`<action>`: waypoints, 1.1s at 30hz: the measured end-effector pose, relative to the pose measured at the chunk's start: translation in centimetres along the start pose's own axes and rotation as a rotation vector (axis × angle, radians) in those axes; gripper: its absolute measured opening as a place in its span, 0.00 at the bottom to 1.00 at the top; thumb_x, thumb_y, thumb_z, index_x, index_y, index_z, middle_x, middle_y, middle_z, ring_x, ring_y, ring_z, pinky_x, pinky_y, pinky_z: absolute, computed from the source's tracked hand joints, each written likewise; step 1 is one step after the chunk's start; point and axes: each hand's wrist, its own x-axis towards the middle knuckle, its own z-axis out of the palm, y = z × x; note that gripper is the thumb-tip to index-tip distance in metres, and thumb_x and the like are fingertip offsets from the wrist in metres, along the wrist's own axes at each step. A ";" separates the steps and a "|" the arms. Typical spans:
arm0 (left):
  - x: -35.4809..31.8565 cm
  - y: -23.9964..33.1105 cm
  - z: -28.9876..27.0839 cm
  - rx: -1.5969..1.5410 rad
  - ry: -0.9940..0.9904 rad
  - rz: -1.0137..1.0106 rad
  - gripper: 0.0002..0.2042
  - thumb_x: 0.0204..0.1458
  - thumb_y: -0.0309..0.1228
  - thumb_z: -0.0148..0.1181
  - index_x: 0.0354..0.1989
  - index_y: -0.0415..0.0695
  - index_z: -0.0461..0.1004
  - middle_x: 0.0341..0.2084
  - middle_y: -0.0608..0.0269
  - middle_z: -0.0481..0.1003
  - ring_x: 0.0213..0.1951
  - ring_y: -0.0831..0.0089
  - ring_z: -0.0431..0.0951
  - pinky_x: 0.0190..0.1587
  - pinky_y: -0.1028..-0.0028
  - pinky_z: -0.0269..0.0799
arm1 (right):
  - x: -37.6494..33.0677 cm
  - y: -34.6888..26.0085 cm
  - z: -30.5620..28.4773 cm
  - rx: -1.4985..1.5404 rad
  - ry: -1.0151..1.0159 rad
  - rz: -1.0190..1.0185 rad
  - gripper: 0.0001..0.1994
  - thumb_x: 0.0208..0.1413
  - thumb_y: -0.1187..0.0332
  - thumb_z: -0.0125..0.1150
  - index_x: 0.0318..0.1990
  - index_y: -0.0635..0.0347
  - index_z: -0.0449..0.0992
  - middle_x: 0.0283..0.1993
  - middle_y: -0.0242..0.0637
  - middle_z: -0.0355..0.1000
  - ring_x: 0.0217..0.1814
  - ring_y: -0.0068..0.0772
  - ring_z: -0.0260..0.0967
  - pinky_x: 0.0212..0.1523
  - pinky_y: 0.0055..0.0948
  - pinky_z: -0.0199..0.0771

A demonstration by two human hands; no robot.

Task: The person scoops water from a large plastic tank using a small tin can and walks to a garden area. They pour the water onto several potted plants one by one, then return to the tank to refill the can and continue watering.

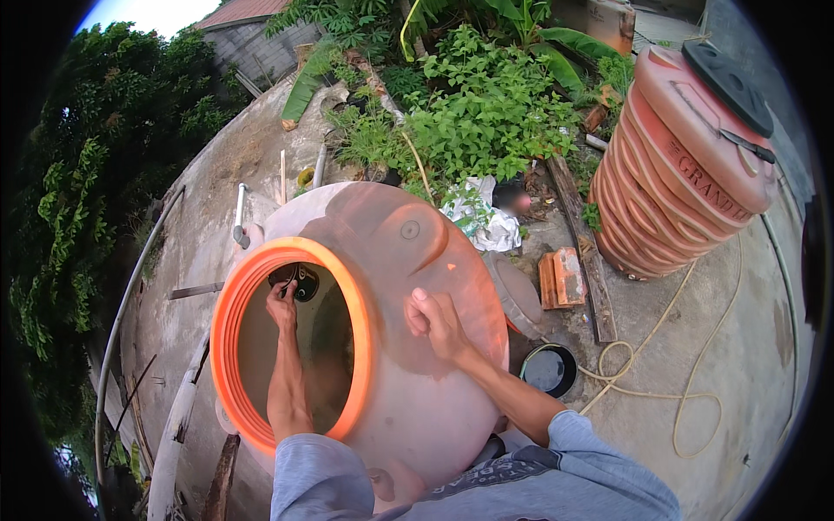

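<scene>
A large pinkish-orange plastic water tank [426, 408] lies tipped before me, its bright orange threaded mouth [358, 347] facing up at the left. Through that opening reaches my left arm. Inside, my left hand [281, 304] is closed on a black rounded object [306, 283] with a small pale mark; shadow hides its full shape. The tank's inner wall looks dull and greyish brown. My right hand [437, 324] is curled into a loose fist over the tank's outer side, nothing visible in it. Whether it touches the surface I cannot tell. Dark wet patches cover part of the tank's shell.
Another ribbed orange tank [673, 174] with a black lid [730, 87] stands at the right. Beside my tank are a black bucket [549, 371], an orange block [562, 278] and a looped yellowish hose [617, 369]. Leafy plants [486, 104] grow behind; poles [178, 434] lie left.
</scene>
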 end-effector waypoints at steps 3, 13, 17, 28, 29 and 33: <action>-1.3 1.4 -3.7 0.087 -0.170 -0.013 0.13 0.50 0.37 0.73 0.34 0.39 0.82 0.26 0.64 0.79 0.32 0.76 0.74 0.39 0.71 0.71 | 0.5 0.8 0.0 0.009 0.008 -0.031 0.28 0.70 0.50 0.35 0.16 0.55 0.55 0.15 0.29 0.52 0.19 0.22 0.53 0.22 0.26 0.51; -8.6 8.9 -11.6 -0.189 -0.239 -0.079 0.11 0.51 0.34 0.73 0.34 0.40 0.80 0.22 0.74 0.72 0.24 0.85 0.64 0.27 0.78 0.58 | 0.5 1.4 0.1 0.053 0.022 -0.078 0.28 0.70 0.49 0.37 0.17 0.55 0.56 0.16 0.30 0.56 0.18 0.20 0.51 0.19 0.24 0.48; -12.6 15.3 -14.9 -0.322 -0.215 -0.058 0.10 0.52 0.31 0.72 0.36 0.39 0.79 0.25 0.74 0.74 0.27 0.86 0.66 0.30 0.81 0.59 | 0.0 1.1 0.0 0.064 0.015 -0.034 0.27 0.69 0.51 0.42 0.17 0.56 0.60 0.16 0.30 0.58 0.18 0.19 0.54 0.20 0.24 0.53; -20.5 32.0 -17.0 -0.103 -0.219 0.297 0.08 0.55 0.31 0.70 0.35 0.40 0.80 0.25 0.76 0.73 0.29 0.88 0.69 0.32 0.85 0.63 | -2.6 -8.2 0.4 0.119 -0.213 0.258 0.46 0.53 0.36 0.63 0.67 0.63 0.56 0.62 0.54 0.61 0.60 0.46 0.67 0.49 0.40 0.79; -22.2 33.9 -16.1 -0.152 -0.291 0.214 0.07 0.54 0.30 0.70 0.36 0.40 0.80 0.26 0.76 0.74 0.31 0.88 0.71 0.33 0.84 0.64 | -2.9 -8.8 -0.6 0.163 -0.242 0.309 0.56 0.48 0.33 0.66 0.72 0.64 0.44 0.68 0.61 0.52 0.67 0.55 0.60 0.54 0.48 0.76; -26.3 34.7 -10.7 -0.065 -0.434 0.364 0.07 0.53 0.29 0.70 0.35 0.40 0.81 0.28 0.74 0.76 0.31 0.86 0.68 0.36 0.81 0.63 | -6.9 -11.1 -4.4 0.202 -0.083 0.361 0.55 0.49 0.36 0.68 0.72 0.60 0.43 0.68 0.58 0.52 0.65 0.51 0.63 0.54 0.47 0.76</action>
